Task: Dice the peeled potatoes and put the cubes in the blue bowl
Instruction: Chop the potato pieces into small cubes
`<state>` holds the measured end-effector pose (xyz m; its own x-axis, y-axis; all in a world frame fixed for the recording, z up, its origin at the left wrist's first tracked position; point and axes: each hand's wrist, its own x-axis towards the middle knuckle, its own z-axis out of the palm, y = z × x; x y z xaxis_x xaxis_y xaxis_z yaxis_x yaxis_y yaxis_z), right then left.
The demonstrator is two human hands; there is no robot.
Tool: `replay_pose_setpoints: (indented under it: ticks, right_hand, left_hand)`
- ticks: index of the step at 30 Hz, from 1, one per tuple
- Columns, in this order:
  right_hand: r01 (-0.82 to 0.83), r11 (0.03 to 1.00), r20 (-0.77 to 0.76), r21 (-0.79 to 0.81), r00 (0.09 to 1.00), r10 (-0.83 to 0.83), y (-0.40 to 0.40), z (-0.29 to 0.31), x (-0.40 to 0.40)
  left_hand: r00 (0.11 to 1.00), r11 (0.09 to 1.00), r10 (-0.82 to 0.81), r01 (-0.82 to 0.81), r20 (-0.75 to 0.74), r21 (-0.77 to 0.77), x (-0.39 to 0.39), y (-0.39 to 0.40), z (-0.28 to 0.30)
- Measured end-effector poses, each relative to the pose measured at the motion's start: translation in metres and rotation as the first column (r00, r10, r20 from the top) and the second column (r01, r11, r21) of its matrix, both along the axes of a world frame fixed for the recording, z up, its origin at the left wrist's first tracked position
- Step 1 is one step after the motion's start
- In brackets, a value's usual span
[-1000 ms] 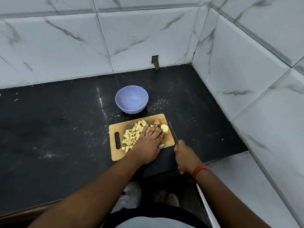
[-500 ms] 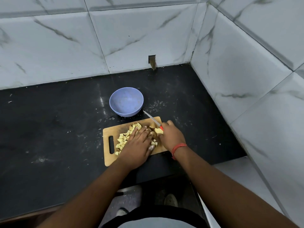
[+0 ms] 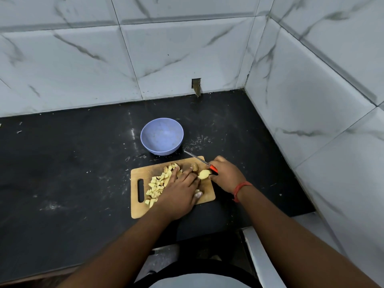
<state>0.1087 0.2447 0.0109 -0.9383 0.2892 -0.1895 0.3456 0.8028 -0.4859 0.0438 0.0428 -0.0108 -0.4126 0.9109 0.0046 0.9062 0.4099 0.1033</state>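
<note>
Dicing on the board, blue bowl waiting behind it.

The right hand (image 3: 225, 175) grips the red-handled knife (image 3: 202, 162), blade angled up and away toward the blue bowl (image 3: 162, 136), which looks empty and stands on the black worktop (image 3: 62, 173) just beyond the cutting board (image 3: 143, 208). The left hand (image 3: 178, 194) lies palm-down on the board, fingers (image 3: 188, 174) straight and spread loosely, their tips against a potato piece (image 3: 204, 174) near the board's far right; a second, browner chunk (image 3: 195, 166) sits just behind. A heap of cubes (image 3: 159, 185) lies on the board's left half, partly under the left hand. To cut well from here, I'd say those flat fingertips should curl back from the blade's path, the piece should rest on a flat face, and the knife should come down level before slicing.
</note>
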Motion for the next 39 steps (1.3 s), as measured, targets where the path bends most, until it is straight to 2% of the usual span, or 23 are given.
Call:
replay_pose_setpoints:
  ticks: [6, 20, 22, 25, 27, 32, 39]
  right_hand:
    - [0.026, 1.0, -0.01, 0.014, 1.0, -0.026, -0.006, -0.007, -0.003]
    - [0.007, 1.0, -0.017, 0.028, 1.0, -0.006, -0.007, -0.004, -0.004]
    - [0.053, 0.998, -0.03, -0.029, 0.998, -0.054, -0.008, -0.004, -0.003]
    - [0.216, 0.96, -0.081, -0.18, 0.969, -0.233, -0.016, 0.0, 0.004]
    - [0.295, 0.933, -0.049, -0.207, 0.949, -0.311, -0.025, 0.004, 0.012]
    - [0.318, 0.934, 0.073, -0.161, 0.948, -0.31, -0.046, 0.006, 0.031]
    - [0.34, 0.929, 0.084, -0.143, 0.94, -0.331, -0.055, 0.007, 0.024]
  left_hand:
    - [1.0, 0.999, 0.005, -0.005, 0.012, -0.039, -0.002, 0.001, 0.001]
    - [0.996, 0.998, -0.055, 0.055, 0.063, 0.009, -0.005, 0.004, 0.005]
    - [0.997, 0.998, -0.066, 0.065, 0.046, 0.007, -0.006, 0.003, 0.004]
    - [0.995, 0.995, -0.101, 0.101, 0.013, -0.012, -0.007, 0.003, 0.002]
    - [0.993, 0.992, -0.12, 0.12, 0.004, -0.037, -0.007, 0.002, 0.001]
    - [0.991, 0.993, -0.116, 0.118, 0.07, -0.024, -0.004, 0.006, 0.006]
    - [0.983, 0.993, -0.106, 0.113, 0.148, -0.043, -0.008, 0.008, 0.005]
